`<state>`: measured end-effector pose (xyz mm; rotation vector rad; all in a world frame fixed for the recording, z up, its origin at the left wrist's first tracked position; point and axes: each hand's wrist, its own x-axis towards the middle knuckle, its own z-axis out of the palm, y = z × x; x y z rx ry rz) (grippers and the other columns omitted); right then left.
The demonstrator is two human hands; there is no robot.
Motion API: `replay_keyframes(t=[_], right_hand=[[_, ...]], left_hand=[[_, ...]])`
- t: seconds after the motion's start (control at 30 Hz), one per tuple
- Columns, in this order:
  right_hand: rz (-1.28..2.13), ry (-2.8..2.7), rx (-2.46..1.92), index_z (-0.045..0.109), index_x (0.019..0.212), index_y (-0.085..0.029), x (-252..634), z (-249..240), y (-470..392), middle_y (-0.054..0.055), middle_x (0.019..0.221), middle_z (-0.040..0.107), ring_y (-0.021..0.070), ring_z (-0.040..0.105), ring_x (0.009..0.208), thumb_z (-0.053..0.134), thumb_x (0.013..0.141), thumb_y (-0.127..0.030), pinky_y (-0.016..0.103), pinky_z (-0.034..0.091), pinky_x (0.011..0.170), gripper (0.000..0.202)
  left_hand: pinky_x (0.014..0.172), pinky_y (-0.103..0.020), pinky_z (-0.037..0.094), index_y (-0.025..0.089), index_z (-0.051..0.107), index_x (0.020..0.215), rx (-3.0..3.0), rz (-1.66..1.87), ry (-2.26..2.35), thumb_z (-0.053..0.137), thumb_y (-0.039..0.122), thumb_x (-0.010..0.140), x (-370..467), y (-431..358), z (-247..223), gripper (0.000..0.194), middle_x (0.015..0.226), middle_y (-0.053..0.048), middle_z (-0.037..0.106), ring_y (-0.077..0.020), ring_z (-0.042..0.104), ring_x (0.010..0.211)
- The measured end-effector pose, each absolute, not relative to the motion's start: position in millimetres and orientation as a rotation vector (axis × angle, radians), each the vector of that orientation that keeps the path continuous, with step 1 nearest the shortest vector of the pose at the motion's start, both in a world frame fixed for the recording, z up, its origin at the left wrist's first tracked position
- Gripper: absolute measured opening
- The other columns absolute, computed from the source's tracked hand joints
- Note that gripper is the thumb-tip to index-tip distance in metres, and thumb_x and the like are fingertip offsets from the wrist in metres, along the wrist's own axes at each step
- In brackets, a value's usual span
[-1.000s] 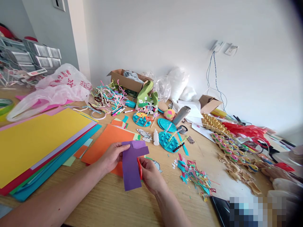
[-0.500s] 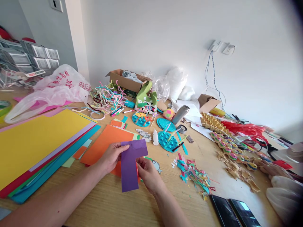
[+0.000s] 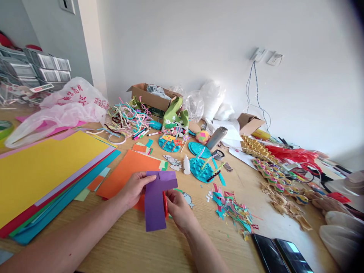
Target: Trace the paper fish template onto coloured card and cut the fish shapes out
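Above the desk (image 3: 233,254), the left hand (image 3: 138,190) pinches the purple paper (image 3: 154,208) near its upper-left corner, likely steadying it for the red scissors (image 3: 165,206) in the curled grip of the right hand (image 3: 179,209).

Matt purple paper (image 3: 155,206), plastic scissor handle (image 3: 165,205)

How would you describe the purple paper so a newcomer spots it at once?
On the wooden table, find the large orange sheet. Partly covering it in view is the purple paper in the left hand, set apart by its deep colour and stepped right edge.
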<state>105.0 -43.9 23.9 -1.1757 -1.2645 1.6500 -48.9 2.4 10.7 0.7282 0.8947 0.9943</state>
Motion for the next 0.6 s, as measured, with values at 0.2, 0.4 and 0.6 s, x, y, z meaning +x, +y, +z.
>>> replay_keyframes(t=[0.2, 0.4, 0.6], right_hand=[[1.643, -1.28, -1.174, 0.063, 0.063, -0.015, 105.7, 20.6, -43.0, -0.002, 0.056, 0.054, 0.0093, 0.04, 0.053, 0.069, 0.071, -0.059, 0.022, 0.031, 0.053, 0.044], [1.616, -1.29, -1.147, 0.07, 0.069, -0.015, 103.2, 21.9, -42.4, -0.001, 0.059, 0.058, 0.0095, 0.04, 0.052, 0.066, 0.074, -0.058, 0.023, 0.033, 0.054, 0.043], [1.625, -1.266, -1.15, 0.072, 0.074, -0.017, 103.9, 18.3, -42.5, 0.0, 0.063, 0.061, 0.0117, 0.046, 0.055, 0.067, 0.073, -0.059, 0.024, 0.035, 0.057, 0.042]], left_hand=[[0.064, -0.029, 0.051, 0.014, 0.075, 0.087, 0.736, 0.977, 0.884, 0.08, 0.039, 0.062, -48.3, 2.7, 7.0, 0.035, 0.081, -0.009, 0.076, -0.0198, 0.068, 0.068], [0.063, -0.029, 0.05, 0.014, 0.075, 0.085, 0.743, 0.977, 0.886, 0.08, 0.039, 0.062, -49.1, 3.7, 7.6, 0.034, 0.08, -0.01, 0.076, -0.0195, 0.067, 0.066], [0.065, -0.029, 0.05, 0.015, 0.076, 0.085, 0.746, 0.969, 0.862, 0.08, 0.038, 0.063, -49.3, 3.4, 4.0, 0.033, 0.08, -0.009, 0.076, -0.0199, 0.068, 0.068]])
